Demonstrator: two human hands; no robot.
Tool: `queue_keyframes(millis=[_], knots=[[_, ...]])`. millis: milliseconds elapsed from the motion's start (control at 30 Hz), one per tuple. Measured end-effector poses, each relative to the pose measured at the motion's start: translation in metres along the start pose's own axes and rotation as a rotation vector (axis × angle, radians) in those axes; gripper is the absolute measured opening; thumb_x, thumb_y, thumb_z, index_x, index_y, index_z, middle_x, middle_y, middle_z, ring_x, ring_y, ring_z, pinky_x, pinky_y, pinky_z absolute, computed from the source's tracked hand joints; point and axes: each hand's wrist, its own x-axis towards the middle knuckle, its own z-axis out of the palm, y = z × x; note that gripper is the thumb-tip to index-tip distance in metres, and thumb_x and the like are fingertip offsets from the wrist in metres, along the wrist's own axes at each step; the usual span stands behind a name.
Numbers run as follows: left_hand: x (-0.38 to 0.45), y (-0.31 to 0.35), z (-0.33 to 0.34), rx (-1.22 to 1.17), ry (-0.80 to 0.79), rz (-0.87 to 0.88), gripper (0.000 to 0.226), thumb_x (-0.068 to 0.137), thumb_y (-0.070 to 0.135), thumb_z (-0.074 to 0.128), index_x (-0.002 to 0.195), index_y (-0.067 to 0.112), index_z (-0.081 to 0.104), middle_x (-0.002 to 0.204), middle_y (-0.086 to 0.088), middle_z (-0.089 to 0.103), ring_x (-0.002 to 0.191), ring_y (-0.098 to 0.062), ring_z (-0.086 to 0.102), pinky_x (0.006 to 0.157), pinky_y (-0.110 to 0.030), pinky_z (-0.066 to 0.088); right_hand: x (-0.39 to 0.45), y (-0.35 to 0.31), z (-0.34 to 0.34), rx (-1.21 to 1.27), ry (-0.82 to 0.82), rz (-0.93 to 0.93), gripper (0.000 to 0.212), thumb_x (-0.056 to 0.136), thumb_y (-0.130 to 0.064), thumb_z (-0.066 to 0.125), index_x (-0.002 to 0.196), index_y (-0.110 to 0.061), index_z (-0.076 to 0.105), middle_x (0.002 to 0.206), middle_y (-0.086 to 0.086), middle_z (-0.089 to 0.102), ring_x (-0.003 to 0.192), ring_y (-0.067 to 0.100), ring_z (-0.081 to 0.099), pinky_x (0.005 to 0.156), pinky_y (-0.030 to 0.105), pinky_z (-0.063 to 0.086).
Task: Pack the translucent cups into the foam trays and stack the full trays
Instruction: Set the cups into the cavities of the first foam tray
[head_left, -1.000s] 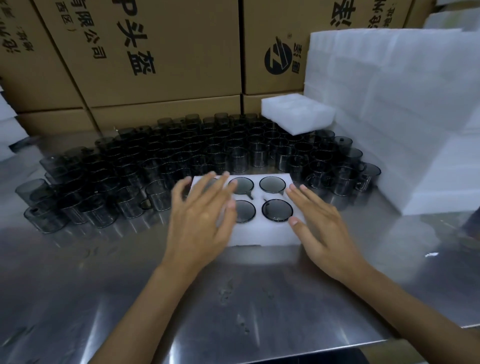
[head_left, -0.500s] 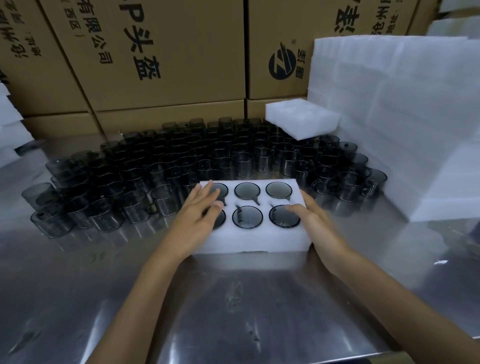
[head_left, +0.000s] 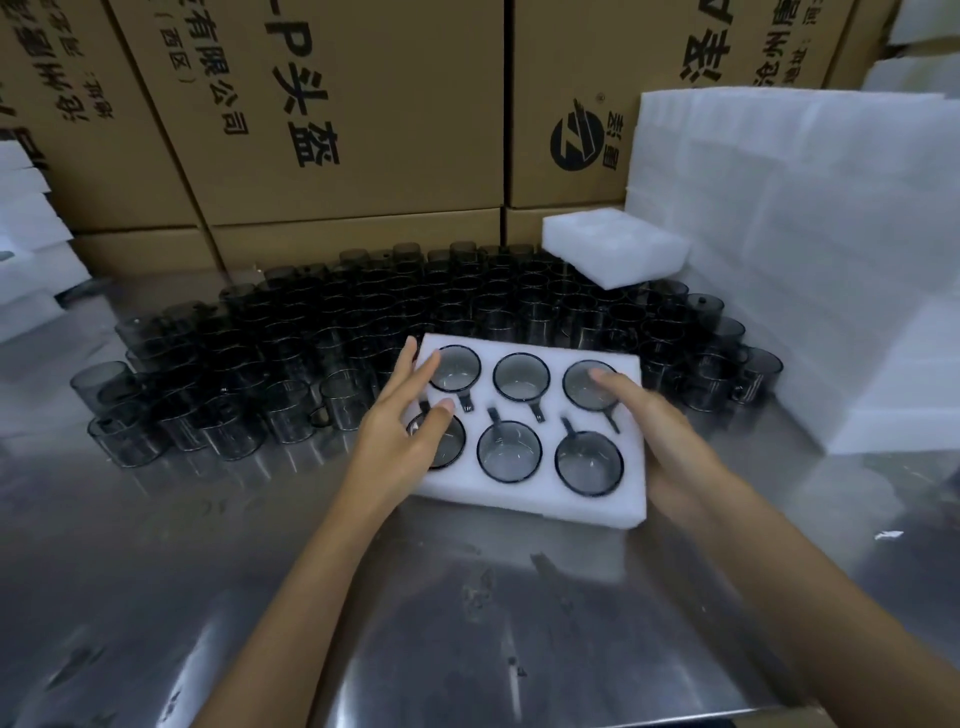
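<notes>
cardboard boxes (head_left: 363, 114) printed upside down with "头盔", "有限公司", "(西区)", round black logo (head_left: 576, 136)

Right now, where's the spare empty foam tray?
Head view, back right: the empty foam tray rests atop the rear loose cups, beside the tall foam stack.
</notes>
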Motion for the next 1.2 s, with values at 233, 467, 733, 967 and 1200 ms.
queue_keyframes(millis=[233, 467, 733, 967, 1200], knots=[[0.014, 0.034, -0.004, -0.286, 0.373, -0.105, 0.041, 0.097, 0.033, 0.061, 0.137, 0.035, 0.054, 0.131, 0.016, 0.059, 0.121, -0.001, 0.056, 0.099, -0.029, 0.05, 0.002, -0.008, 0.016, 0.22, 0.107, 0.021, 0.048, 0.082, -0.034, 0.073, 0.126, -0.014, 0.067, 0.117, 0.014, 0.072, 0.112, 0.037, 0.067, 0.1, 0.059, 0.049], [0.02, 0.052, 0.007, -0.563, 0.256, -0.207, 0.09, 0.076, 0.046, 0.08, 0.149, 0.045, 0.027, 0.128, 0.02, 0.062, 0.113, -0.005, 0.065, 0.098, -0.043, 0.054, 0.018, -0.021, 0.103, 0.44, 0.215, -0.055, 0.038, 0.088, -0.034, 0.071, 0.12, -0.014, 0.066, 0.106, 0.007, 0.077, 0.094, 0.024, 0.074, 0.083, 0.043, 0.061], [0.05, 0.047, -0.017, -0.594, 0.314, -0.206, 0.064, 0.082, 0.023, 0.078, 0.134, 0.042, 0.046, 0.12, 0.011, 0.069, 0.106, -0.014, 0.07, 0.087, -0.047, 0.059, 0.052, -0.017, 0.183, 0.474, 0.297, -0.005, 0.063, 0.071, -0.049, 0.082, 0.118, -0.018, 0.054, 0.098, 0.0, 0.073, 0.076, 0.017, 0.074, 0.063, 0.035, 0.062], [0.073, 0.02, -0.041, -0.664, 0.286, -0.213, 0.085, 0.079, 0.019, 0.081, 0.143, 0.044, 0.031, 0.122, 0.008, 0.069, 0.102, -0.018, 0.072, 0.086, -0.046, 0.059, 0.076, -0.022, 0.219, 0.562, 0.29, 0.034, 0.062, 0.072, -0.051, 0.082, 0.115, -0.017, 0.051, 0.101, 0.002, 0.07, 0.074, 0.016, 0.072, 0.049, 0.027, 0.055], [0.115, 0.029, -0.023, -0.818, 0.609, -0.209, 0.069, 0.075, 0.021, 0.085, 0.13, 0.025, 0.044, 0.12, 0.0, 0.068, 0.102, -0.017, 0.071, 0.088, -0.045, 0.059, 0.089, -0.024, 0.248, 0.519, 0.27, -0.007, 0.063, 0.062, -0.041, 0.089, 0.102, -0.02, 0.045, 0.095, 0.002, 0.07, 0.074, 0.018, 0.074, 0.068, 0.04, 0.063]])
